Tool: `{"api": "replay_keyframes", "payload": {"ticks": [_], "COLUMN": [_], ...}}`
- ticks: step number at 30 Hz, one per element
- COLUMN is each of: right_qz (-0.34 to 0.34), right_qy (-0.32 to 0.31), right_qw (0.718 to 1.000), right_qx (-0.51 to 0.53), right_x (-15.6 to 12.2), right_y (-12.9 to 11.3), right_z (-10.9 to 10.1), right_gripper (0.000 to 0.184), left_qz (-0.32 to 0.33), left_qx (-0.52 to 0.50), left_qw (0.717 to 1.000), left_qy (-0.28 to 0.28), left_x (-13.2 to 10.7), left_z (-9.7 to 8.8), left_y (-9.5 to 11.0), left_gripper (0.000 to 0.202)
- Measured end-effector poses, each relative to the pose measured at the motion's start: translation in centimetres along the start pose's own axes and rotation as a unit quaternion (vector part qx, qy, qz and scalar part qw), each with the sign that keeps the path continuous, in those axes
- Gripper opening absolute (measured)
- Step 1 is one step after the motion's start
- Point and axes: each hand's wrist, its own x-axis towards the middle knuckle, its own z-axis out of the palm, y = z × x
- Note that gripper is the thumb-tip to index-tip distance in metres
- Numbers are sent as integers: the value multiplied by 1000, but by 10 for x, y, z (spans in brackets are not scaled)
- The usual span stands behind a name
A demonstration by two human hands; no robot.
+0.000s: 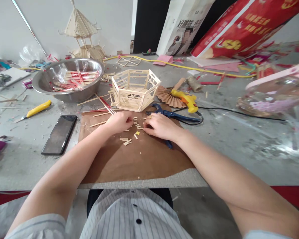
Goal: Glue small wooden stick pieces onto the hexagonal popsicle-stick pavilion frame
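My left hand (119, 121) and my right hand (159, 125) rest close together on a brown board (137, 159), fingers curled in a pinch over small cut wooden stick pieces (136, 127). What each pinch holds is too small to make out. Just beyond the hands stands a hexagonal frame of wooden sticks (134, 89). Blue-handled scissors (174, 115) lie partly under my right hand.
A steel bowl of sticks (68, 79) sits back left, a black phone (59, 133) and a yellow-handled knife (36, 109) to the left. A yellow glue gun (188, 100) with its black cord lies right. A stick pagoda model (81, 31) stands behind.
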Motion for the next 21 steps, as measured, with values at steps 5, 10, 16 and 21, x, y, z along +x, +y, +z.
{"api": "replay_keyframes", "payload": {"ticks": [5, 10, 16, 21], "right_qz": [72, 267, 365, 511], "right_qy": [83, 118, 93, 182], "right_qw": [994, 956, 926, 840], "right_qx": [9, -28, -11, 17], "right_x": [-7, -23, -32, -42], "right_y": [19, 52, 76, 106], "right_z": [-8, -17, -19, -12], "right_gripper": [23, 29, 28, 30], "left_qz": [1, -17, -45, -39], "left_qx": [43, 49, 53, 22], "left_qw": [998, 997, 997, 999], "left_qy": [-45, -61, -39, 0], "left_x": [-1, 0, 1, 3], "left_z": [-2, -3, 1, 5], "left_y": [3, 5, 2, -3], "left_gripper": [19, 17, 23, 23]}}
